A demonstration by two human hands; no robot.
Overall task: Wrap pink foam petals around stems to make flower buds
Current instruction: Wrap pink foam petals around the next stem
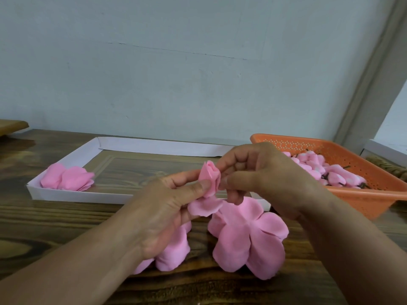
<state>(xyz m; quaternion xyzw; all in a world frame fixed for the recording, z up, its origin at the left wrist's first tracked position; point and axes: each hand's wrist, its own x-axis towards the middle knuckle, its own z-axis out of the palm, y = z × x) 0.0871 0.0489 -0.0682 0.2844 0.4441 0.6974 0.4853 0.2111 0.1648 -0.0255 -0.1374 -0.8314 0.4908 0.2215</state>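
Forearms enter from the near edge of the table, one from each side, meeting over its middle. Between them, raised above the wood, is the bud: pink foam rolled into a tight upright cone, its top showing spiral layers, with one loose petal flaring out below it, matte and slightly crinkled at the rim.

Left hand grips the bud from the left; thumb lies flat across its lower front, index finger behind it, remaining fingers curled under toward the palm. Right hand pinches the bud's right side with thumb and forefinger tips; other fingers bent and bunched above and below, closed in tight. Stem not visible, hidden by fingers and foam.

Directly under the hands, two petal stacks on the table: one five-lobed stack below the right wrist, spread flat and overlapping; a second stack partly covered by the left palm.

Farther back, a shallow white tray runs along the table, its floor open to the wood grain. More pink petals sit heaped in its near left corner.

At the right edge, an orange perforated basket holds a pile of pink-and-white buds with dark stems poking out. Pale wall behind.
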